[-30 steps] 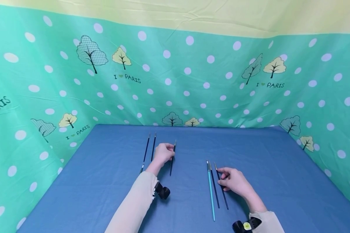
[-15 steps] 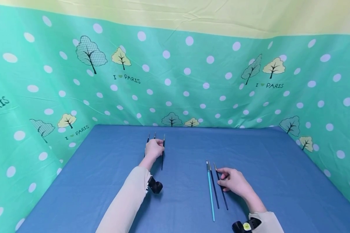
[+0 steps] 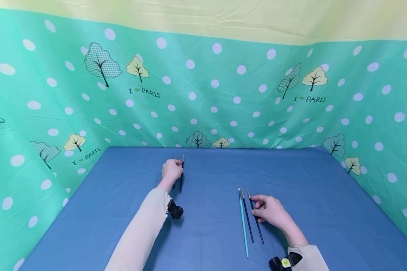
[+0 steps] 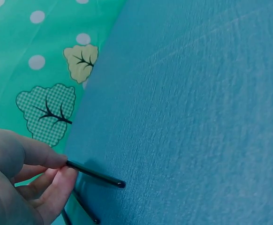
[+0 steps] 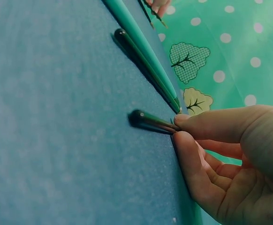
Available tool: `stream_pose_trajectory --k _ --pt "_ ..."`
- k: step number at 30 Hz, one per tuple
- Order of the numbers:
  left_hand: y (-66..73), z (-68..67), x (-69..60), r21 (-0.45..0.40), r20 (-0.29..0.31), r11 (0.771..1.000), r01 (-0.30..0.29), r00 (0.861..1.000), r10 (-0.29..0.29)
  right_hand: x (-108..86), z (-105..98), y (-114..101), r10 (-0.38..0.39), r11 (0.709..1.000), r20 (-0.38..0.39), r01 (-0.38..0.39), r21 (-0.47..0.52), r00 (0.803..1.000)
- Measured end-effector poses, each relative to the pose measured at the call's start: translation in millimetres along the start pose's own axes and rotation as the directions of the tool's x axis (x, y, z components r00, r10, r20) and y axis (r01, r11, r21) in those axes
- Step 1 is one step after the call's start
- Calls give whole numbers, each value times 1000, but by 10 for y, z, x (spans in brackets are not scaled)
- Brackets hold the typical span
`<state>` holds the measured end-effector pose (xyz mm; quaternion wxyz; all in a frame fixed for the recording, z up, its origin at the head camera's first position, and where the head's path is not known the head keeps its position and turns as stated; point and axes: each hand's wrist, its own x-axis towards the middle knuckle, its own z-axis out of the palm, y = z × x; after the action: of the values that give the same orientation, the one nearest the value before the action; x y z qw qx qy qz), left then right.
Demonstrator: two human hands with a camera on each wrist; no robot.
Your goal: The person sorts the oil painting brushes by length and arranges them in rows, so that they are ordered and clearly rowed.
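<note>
My left hand (image 3: 172, 170) is at the far left of the table, pinching a slim dark paintbrush (image 3: 181, 181) between thumb and fingers. In the left wrist view, this brush's handle (image 4: 96, 175) sticks out past the fingertips. Two more dark brushes lie beside it, mostly covered by the hand; one handle (image 4: 87, 207) shows below. My right hand (image 3: 272, 212) pinches another dark paintbrush (image 3: 259, 230) on the near right side. Left of that lie a dark paintbrush (image 3: 248, 216) and a longer turquoise paintbrush (image 3: 243, 222), side by side with bristles pointing away from me.
A blue cloth (image 3: 203, 226) covers the table. Behind and at both sides hangs a green dotted curtain (image 3: 224, 94) with printed trees, meeting the table's far edge. Dark wrist cameras are strapped at both sleeves.
My left hand has carried its paintbrush leftward and slightly away from me, up close to the two dark brushes there. The right hand and its brushes have stayed in place.
</note>
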<state>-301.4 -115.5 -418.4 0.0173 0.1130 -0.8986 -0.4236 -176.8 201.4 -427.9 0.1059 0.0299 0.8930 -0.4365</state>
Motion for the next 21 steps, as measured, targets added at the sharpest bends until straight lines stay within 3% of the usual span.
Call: stream_pose_trajectory --k 8,21 --pt "-9 -7 77 29 -9 999 28 1000 -28 4 -8 -3 11 1000 -1 -11 13 1000" --pt "-3 87 65 128 -59 992 12 998 -4 12 -7 20 1 1000 4 -1 25 1000"
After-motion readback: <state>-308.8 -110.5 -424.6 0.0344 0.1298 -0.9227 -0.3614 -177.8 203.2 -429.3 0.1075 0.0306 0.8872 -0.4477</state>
